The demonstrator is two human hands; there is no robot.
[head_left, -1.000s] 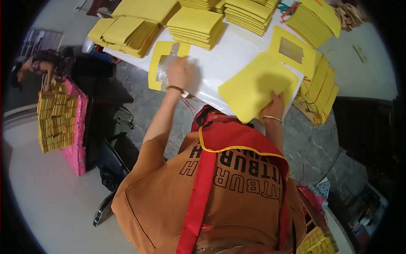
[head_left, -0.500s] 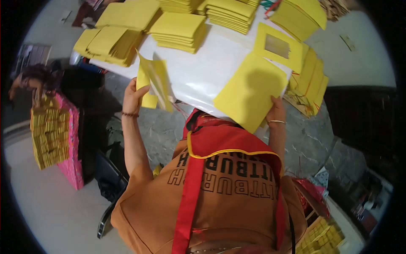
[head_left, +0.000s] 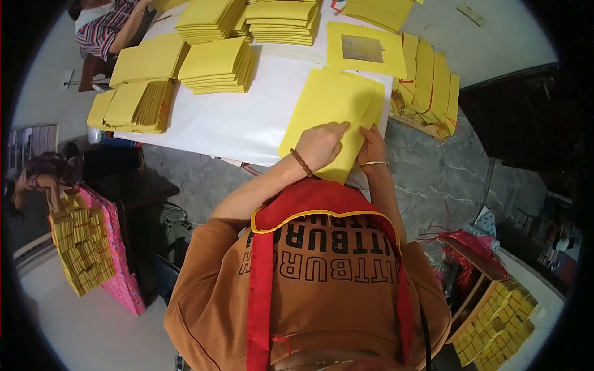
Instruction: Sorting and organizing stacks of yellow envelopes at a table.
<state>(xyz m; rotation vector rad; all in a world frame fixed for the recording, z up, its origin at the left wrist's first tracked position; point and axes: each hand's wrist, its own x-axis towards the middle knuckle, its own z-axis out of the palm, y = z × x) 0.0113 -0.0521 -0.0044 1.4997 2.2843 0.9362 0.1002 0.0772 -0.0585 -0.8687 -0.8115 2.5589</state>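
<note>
A large yellow paper sheet (head_left: 309, 114) lies aslant at the front right of the white-covered table, its near corner over the table edge. Across it reaches my left hand (head_left: 319, 147), closed, with curled fingers and the fingertips pressed to the paper near its right side. My right hand (head_left: 372, 147) grips the sheet's right edge, the thumb on top and the other fingers mostly hidden. Along that edge, above my right hand, the paper looks bent up. Just beyond lies a yellow sheet with a grey rectangular patch (head_left: 362, 48).
Several stacks of folded yellow paper (head_left: 218, 62) fill the table's left and far side. Tied yellow bundles (head_left: 427, 93) stand off its right edge. More bundles sit at the lower left (head_left: 83, 241) and lower right (head_left: 498, 324). Another person's arm (head_left: 127, 28) shows at the far left.
My left hand has swung from the left, where it held a folded yellow sheet, onto the sheet by my right hand. The view has turned, shifting the table's stacks leftward.
</note>
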